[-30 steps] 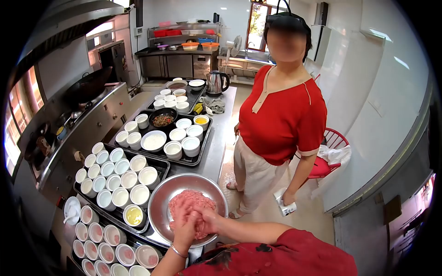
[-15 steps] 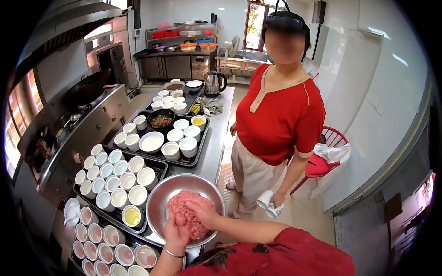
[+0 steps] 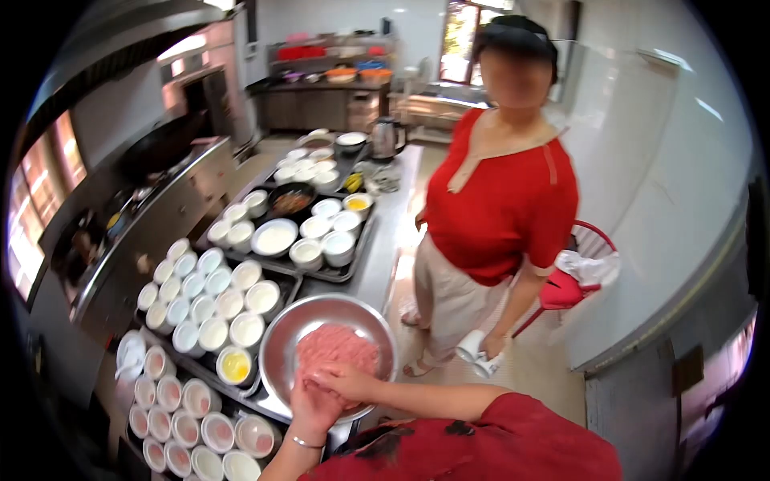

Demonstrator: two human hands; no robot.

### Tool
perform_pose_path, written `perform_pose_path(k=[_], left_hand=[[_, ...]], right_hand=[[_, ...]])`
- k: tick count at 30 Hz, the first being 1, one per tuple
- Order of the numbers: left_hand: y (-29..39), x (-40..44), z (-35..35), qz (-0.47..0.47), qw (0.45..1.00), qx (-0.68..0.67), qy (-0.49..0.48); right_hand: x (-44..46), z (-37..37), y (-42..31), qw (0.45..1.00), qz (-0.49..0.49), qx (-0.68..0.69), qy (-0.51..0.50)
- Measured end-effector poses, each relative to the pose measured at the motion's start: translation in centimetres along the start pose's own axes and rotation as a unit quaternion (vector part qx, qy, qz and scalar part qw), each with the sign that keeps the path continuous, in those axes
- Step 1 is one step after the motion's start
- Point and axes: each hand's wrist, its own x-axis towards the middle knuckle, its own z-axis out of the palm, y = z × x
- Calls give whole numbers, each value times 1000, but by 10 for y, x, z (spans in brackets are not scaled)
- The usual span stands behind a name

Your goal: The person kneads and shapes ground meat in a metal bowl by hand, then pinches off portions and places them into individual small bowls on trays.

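Note:
A wide steel bowl holds a mound of pink minced meat. Over the near side of the bowl, my left hand is cupped, with a bracelet on its wrist. My right hand lies closed against it, fingers folded over the left palm. A lump of the mince was in the left hand a moment ago; between the pressed hands it is now mostly hidden. Left of the bowl, white cups stand in rows on a black tray. One cup there contains something yellow.
Nearer cups have pink contents. Behind are a tray with a white bowl and a dark bowl, and a kettle. A person in red stands across, holding white cups. A stove is left.
My right hand has drawn back from the mound and closed against my left hand. The view has shifted slightly and blurred.

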Motion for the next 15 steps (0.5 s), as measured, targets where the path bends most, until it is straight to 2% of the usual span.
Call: perform_pose_path(k=[1, 2, 3, 4, 5, 6, 7, 8, 9, 10, 13, 15], left_hand=[[0, -9, -6, 5, 1000, -16, -20], [-2, -16, -7, 14, 1000, -3, 22], [0, -20, -9, 29, 997, 2, 67], [2, -28, -6, 50, 994, -16, 99], [6, -37, -7, 75, 988, -36, 130], [10, -44, -29, 83, 991, -75, 74], [12, -55, -50, 95, 990, -107, 12], [16, -72, -54, 124, 986, -99, 51], [25, -91, -57, 141, 983, -85, 82], [30, -111, -51, 176, 972, -100, 119], [61, -168, -87, 289, 948, -64, 114], [91, -217, -110, 356, 919, 16, 169]], right_hand=[[-3, 4, 12, 999, 3, 38, -19], [-4, 7, 11, 996, 8, 76, -37], [3, 2, 13, 975, 130, 179, -28], [12, -5, 3, 927, 247, 281, 10], [19, -10, -2, 908, 269, 321, 24], [26, -15, -8, 886, 289, 360, 40], [26, -18, -25, 894, 276, 350, 53], [16, -27, 18, 896, 258, 358, 46], [14, -30, 19, 907, 289, 302, 55], [11, -39, 27, 901, 306, 304, 48], [15, -45, 37, 906, 317, 278, 37], [23, -38, 41, 917, 297, 263, 25]])
